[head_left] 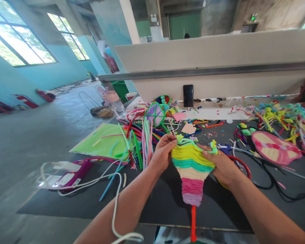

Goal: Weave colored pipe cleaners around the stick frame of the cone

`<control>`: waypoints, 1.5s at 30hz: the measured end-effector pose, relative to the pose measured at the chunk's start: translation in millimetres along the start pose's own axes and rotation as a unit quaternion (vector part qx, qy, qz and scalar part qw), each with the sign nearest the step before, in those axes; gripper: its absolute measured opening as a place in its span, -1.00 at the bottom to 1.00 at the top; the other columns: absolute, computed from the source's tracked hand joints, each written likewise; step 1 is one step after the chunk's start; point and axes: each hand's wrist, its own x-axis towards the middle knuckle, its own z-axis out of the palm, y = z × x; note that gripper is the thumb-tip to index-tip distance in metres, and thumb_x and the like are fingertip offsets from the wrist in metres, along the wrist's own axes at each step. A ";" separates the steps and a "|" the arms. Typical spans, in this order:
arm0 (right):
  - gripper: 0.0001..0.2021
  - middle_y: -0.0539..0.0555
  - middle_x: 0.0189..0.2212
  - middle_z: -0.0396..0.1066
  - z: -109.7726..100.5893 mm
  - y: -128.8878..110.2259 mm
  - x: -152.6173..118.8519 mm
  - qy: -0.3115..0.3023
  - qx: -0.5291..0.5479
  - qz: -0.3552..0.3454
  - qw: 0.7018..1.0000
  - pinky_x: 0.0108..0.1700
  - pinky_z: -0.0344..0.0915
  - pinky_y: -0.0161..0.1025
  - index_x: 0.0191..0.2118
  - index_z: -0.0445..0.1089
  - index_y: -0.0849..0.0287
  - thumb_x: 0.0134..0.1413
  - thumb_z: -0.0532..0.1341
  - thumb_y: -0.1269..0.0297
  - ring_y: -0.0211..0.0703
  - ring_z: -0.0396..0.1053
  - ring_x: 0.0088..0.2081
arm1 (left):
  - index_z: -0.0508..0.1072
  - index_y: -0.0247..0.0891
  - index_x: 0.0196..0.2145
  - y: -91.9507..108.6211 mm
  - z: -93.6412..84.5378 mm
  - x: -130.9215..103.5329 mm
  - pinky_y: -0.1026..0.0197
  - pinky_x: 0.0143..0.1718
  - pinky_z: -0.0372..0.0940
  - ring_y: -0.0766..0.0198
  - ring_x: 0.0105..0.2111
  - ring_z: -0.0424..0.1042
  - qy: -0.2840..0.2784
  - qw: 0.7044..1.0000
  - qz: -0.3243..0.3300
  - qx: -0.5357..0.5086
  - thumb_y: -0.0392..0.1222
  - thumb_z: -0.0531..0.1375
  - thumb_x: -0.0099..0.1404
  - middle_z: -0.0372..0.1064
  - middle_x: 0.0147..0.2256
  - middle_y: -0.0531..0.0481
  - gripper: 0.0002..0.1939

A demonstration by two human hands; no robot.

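Between my hands is a fan-shaped pipe-cleaner craft (193,164), striped yellow, teal, cream, pink and lilac, with a red stem pointing down toward me. My left hand (165,149) pinches its upper left corner, thumb and fingers closed near a pale green pipe cleaner (185,139) along the top edge. My right hand (222,166) grips the right edge, thumb in front and the other fingers mostly hidden behind. A small green and yellow curled end (214,146) sticks up beside the right thumb. The craft is held above the dark table.
A bundle of pipe cleaners (147,142) and a green sheet (101,140) lie to the left, near a purple power strip (72,176) with a white cable. A phone (188,95) stands at the back. A pink striped craft (276,147) and a glue gun (224,148) are right.
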 end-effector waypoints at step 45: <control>-0.61 0.22 -0.06 0.49 -11.0 6.0 9.6 -0.010 0.046 0.001 0.999 0.11 0.28 0.03 0.02 0.43 0.22 0.03 0.30 0.31 0.06 0.46 -0.04 | 0.45 -0.14 -0.25 -10.9 7.3 -13.3 0.18 -0.02 0.21 0.20 -0.12 0.31 0.081 0.979 0.136 0.128 -0.28 0.28 0.08 0.30 -0.16 -0.01 -0.76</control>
